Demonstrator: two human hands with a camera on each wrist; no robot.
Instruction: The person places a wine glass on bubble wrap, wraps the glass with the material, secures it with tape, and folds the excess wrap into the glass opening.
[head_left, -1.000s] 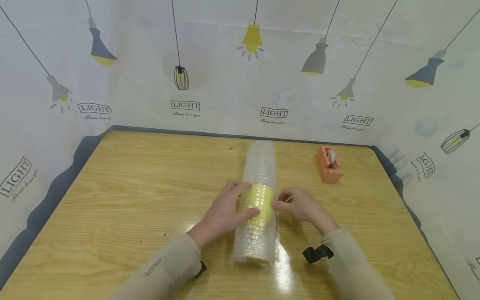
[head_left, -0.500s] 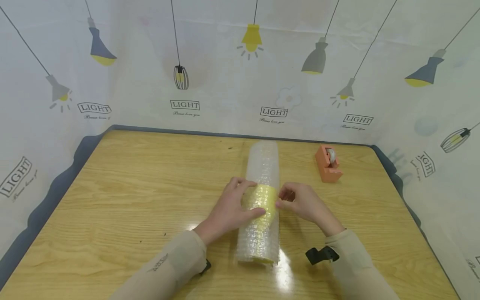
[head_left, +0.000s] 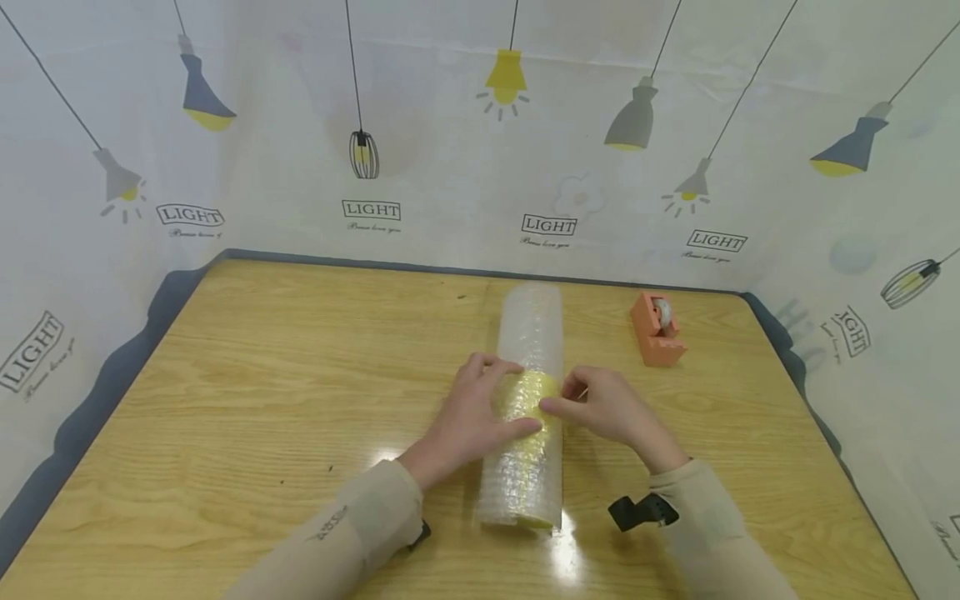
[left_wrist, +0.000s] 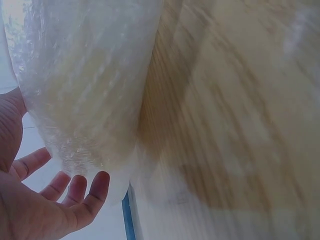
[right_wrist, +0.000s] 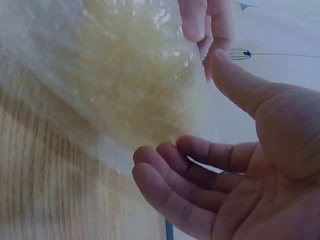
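Observation:
A long roll of clear bubble wrap [head_left: 531, 329] lies on the wooden table, pointing away from me. Something yellow [head_left: 534, 387] shows through its layers in the middle; the wrap hides its details. My left hand [head_left: 468, 417] rests over the roll's left side, thumb and fingers spread apart on the wrap. At the right side is my right hand [head_left: 611, 408], its thumb laid on the wrap and its fingers loosely bent. In the right wrist view, the right fingertips [right_wrist: 145, 172] stand right at the edge of the wrap [right_wrist: 135, 90], thumb and fingers well apart.
A coral-pink tape dispenser [head_left: 657, 329] with a tape roll stands at the back right of the table [head_left: 300, 350]. Behind the table's edge hangs a white curtain [head_left: 450, 100] printed with lamps. A black strap [head_left: 641, 511] hangs from the right sleeve.
The roll has shifted slightly to the right, and the left hand has moved along with it. The right thumb now overlaps the top of the wrap instead of its side edge.

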